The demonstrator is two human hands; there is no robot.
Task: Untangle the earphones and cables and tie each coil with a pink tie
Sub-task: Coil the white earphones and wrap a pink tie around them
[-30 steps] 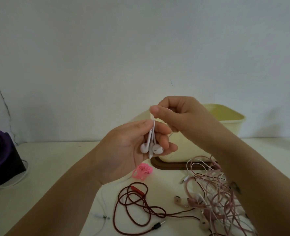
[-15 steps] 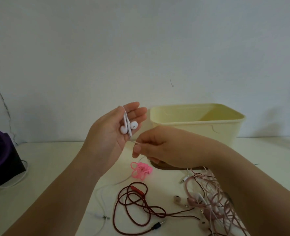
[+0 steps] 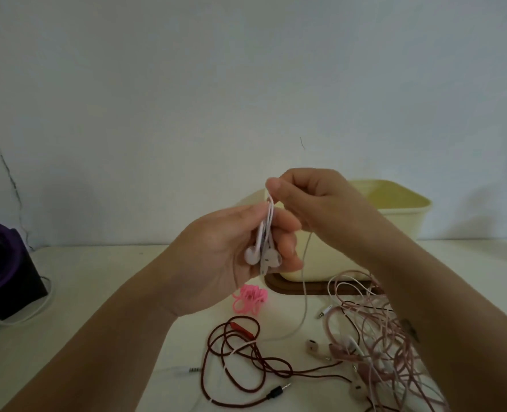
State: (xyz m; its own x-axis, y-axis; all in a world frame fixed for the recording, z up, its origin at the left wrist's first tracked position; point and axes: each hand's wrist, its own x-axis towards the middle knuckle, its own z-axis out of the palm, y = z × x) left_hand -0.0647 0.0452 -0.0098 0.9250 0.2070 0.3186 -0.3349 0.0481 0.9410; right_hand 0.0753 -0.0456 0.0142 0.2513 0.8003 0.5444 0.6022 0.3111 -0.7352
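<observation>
- White earphones (image 3: 263, 257) are in the air above the table (image 3: 97, 292), both buds hanging down in the left hand (image 3: 216, 257), which holds them with curled fingers.
- Right hand (image 3: 311, 197) is just above and pinches the white cord (image 3: 304, 292), which falls down to the table.
- Pink ties (image 3: 250, 298) lie in a small heap under the left hand.
- Dark red cable (image 3: 237, 349) lies loose nearer to the person, and a pink tangle (image 3: 377, 331) lies to its right, in front of the cream box (image 3: 395, 221).
</observation>
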